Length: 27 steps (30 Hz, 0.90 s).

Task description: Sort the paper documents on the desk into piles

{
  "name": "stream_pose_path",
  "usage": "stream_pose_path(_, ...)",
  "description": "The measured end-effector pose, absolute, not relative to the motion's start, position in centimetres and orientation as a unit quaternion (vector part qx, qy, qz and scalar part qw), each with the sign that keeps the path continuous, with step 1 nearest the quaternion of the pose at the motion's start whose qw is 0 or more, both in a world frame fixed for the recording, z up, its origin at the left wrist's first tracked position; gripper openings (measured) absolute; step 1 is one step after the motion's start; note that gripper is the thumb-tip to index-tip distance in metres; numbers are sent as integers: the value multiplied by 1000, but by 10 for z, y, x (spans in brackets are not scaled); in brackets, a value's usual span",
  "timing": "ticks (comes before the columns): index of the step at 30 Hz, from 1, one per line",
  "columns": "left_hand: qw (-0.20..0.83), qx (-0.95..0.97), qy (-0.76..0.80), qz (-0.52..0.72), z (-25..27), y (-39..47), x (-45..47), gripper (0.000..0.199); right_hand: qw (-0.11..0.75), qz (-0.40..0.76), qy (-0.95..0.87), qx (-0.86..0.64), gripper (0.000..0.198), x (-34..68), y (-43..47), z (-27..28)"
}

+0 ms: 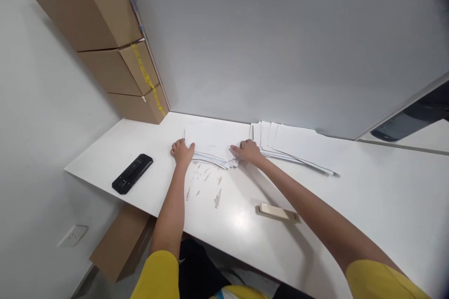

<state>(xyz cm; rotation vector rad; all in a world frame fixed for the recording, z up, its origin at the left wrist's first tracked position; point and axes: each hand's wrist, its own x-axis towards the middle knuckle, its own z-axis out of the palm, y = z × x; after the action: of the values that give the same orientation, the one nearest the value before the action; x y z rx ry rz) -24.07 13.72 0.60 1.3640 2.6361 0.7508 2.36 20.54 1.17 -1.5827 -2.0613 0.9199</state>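
Observation:
A stack of white paper sheets lies on the white table, its near edges uneven and fanned. My left hand grips the stack's left edge, thumb on top and fingers curled round the side. At the right edge, my right hand holds the same stack with its thumb over the sheets; its fingertips are partly hidden. Just right of that hand, a second spread of white sheets overlaps in a fan. A beige stapler rests nearer to me, below my right forearm.
A rugged black phone lies on the table at left. Cardboard boxes are stacked in the back left corner, beside a whiteboard-like panel along the rear edge. Another box stands under the table.

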Motion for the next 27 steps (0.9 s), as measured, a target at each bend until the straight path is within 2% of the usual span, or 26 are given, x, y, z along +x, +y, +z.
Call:
stream_pose_path(5, 44, 471, 845, 251, 17, 137, -240, 43, 142, 267, -720, -625, 54, 11, 200, 9)
stream_pose_path(10, -23, 523, 813, 254, 15, 133, -229, 50, 163, 259, -724, -618, 55, 18, 193, 12)
stream_pose_path(14, -40, 547, 793, 263, 10, 130, -223, 51, 182, 258, -721, -617, 66, 13, 184, 13)
stream_pose_path(16, -29, 558, 777, 289, 10, 130, -221, 51, 192, 275, -712, -616, 65, 9, 180, 11)
stream_pose_path(19, 70, 546, 749, 369, 9, 131, -220, 53, 260, 362, -648, -618, 58, 7, 177, 7)
stream_pose_path(22, 236, 458, 694, 502, 8, 133, -216, 54, 356, 472, -532, -606, 60, 14, 179, 3)
stream_pose_path(25, 436, 383, 576, 576, 8, 133, -208, 52, 385, 524, -456, -608, 62, 27, 184, 3)
stream_pose_path(27, 527, 363, 511, 573, 12, 130, -203, 53, 393, 564, -410, -599, 53, 36, 185, 5)
